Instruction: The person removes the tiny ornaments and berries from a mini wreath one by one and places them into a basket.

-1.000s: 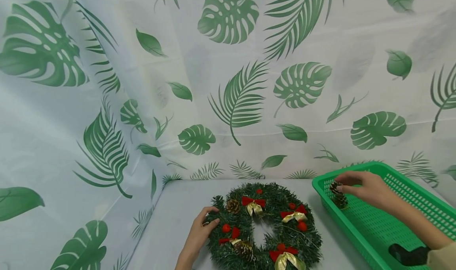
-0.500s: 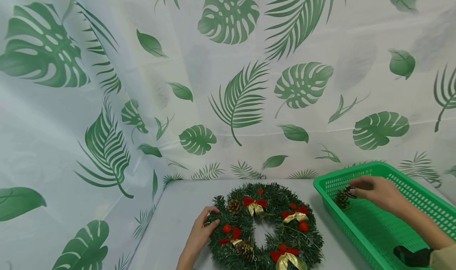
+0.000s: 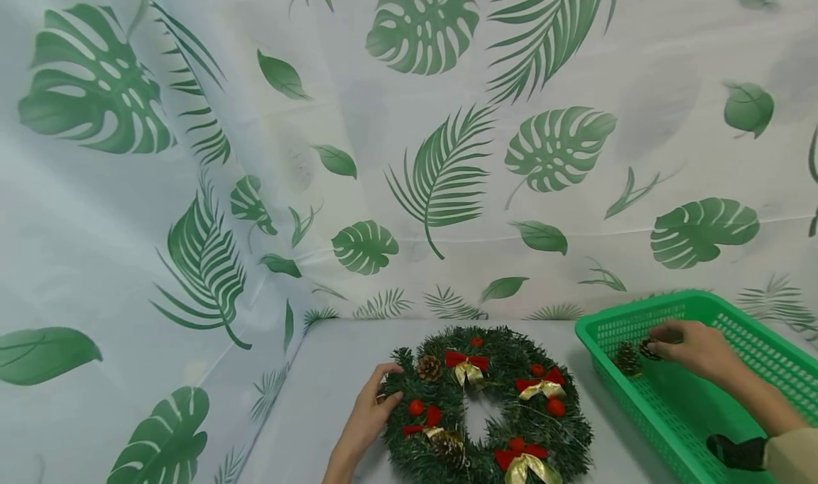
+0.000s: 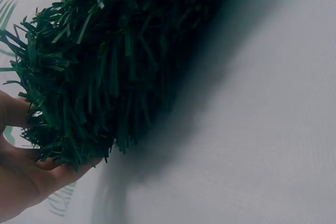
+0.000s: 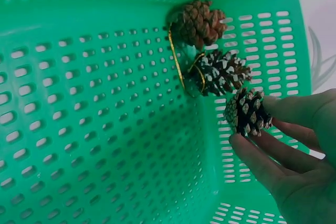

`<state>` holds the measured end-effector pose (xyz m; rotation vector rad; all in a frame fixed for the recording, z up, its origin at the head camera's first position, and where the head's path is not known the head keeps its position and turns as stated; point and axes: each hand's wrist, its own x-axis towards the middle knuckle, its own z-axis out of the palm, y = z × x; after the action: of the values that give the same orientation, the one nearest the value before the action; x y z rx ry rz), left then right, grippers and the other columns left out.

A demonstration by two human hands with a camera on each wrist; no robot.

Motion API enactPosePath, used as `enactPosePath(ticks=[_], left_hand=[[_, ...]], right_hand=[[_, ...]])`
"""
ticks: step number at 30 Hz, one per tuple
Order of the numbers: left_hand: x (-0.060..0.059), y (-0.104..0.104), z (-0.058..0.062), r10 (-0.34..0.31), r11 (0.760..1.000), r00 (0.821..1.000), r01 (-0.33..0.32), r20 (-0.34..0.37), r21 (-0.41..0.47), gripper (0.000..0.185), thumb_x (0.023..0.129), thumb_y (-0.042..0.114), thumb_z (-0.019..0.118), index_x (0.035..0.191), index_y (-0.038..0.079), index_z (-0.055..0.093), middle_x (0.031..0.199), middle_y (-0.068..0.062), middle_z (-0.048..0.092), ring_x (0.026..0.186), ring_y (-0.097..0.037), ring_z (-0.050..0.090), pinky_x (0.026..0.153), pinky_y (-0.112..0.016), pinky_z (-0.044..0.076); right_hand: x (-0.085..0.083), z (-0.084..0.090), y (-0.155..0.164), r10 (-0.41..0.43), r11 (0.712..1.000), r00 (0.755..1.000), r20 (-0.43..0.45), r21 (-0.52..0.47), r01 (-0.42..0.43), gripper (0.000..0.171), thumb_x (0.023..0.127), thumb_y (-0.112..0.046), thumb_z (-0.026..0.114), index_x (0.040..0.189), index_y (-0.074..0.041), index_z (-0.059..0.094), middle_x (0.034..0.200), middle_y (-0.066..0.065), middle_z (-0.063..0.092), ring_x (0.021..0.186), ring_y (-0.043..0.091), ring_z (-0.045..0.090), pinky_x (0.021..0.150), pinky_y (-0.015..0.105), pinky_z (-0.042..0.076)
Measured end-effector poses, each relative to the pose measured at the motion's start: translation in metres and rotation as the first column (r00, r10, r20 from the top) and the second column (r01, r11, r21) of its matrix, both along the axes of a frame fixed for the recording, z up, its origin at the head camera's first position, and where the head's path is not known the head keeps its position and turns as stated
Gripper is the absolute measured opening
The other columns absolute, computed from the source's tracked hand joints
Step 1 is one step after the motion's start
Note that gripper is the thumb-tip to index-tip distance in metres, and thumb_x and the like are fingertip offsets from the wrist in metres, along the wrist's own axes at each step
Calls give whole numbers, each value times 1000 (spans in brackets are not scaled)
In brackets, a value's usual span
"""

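A green wreath [image 3: 486,349] with red bows, gold ribbon, red balls and pinecones lies on the white table. My left hand [image 3: 373,409] grips its left edge, thumb and fingers on either side of the bristly greenery [image 4: 100,77]. Inside the green basket [image 3: 645,413], my right hand [image 3: 696,353] pinches a pinecone [image 5: 249,113] with pale-tipped scales between thumb and fingers. Beside it in the right wrist view are a frosted pinecone [image 5: 223,72] with a gold cord and a browner pinecone [image 5: 198,23], both against the basket's end wall.
The basket stands to the right of the wreath, its slotted walls rising around my right hand. A black strap [image 3: 735,452] is at my right wrist. Leaf-printed white cloth [image 3: 447,271] hangs behind the table and along the left side.
My right hand has moved right and slightly lower in the basket with the pinecone, away from the pinecone left by the wall. The left hand keeps its hold on the wreath.
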<state>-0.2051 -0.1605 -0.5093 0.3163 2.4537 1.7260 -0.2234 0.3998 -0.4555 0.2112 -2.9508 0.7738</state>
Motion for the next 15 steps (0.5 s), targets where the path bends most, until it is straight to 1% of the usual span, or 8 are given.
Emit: enactPosePath(ticks=[2, 5, 7, 10, 15], left_hand=[[-1, 1, 0, -11, 1000, 1000, 11, -11, 2, 28, 101, 7, 63, 128, 14, 59, 151, -16, 50, 146, -55, 33, 105, -61, 45], [-2, 2, -1, -13, 1000, 1000, 13, -17, -4, 20, 101, 8, 63, 122, 11, 62, 141, -15, 58, 142, -47, 44, 98, -53, 51], [-2, 1, -2, -2, 1000, 1000, 2, -9, -8, 18, 101, 8, 64, 119, 10, 63, 135, -14, 60, 137, -42, 49, 94, -47, 52], [-3, 1, -3, 12, 1000, 1000, -12, 5, -14, 19, 101, 9, 64, 120, 9, 64, 135, -13, 60, 136, -40, 50, 91, -43, 51], [-2, 0, -4, 17, 1000, 1000, -17, 24, -5, 21, 102, 14, 64, 122, 9, 64, 139, -14, 58, 138, -42, 48, 93, -47, 51]], right_hand=[[-1, -1, 2, -6, 1000, 1000, 7, 3, 6, 32, 96, -13, 69, 114, 14, 67, 100, 27, 72, 72, 20, 65, 63, 43, 53], [-4, -4, 3, -6, 1000, 1000, 22, 2, 6, 31, 97, -12, 69, 113, 15, 67, 99, 28, 71, 71, 20, 65, 62, 43, 53], [-6, -6, 4, -9, 1000, 1000, 24, 10, 9, 31, 96, -12, 69, 112, 14, 67, 99, 27, 72, 71, 20, 65, 62, 43, 53], [-9, -10, 5, -1, 1000, 1000, 25, 26, 1, 30, 96, -11, 68, 111, 15, 67, 97, 27, 71, 72, 23, 65, 61, 43, 52], [-13, -14, 5, 6, 999, 999, 39, 37, -7, 28, 95, -9, 68, 108, 16, 68, 96, 28, 71, 75, 30, 67, 62, 45, 53]])
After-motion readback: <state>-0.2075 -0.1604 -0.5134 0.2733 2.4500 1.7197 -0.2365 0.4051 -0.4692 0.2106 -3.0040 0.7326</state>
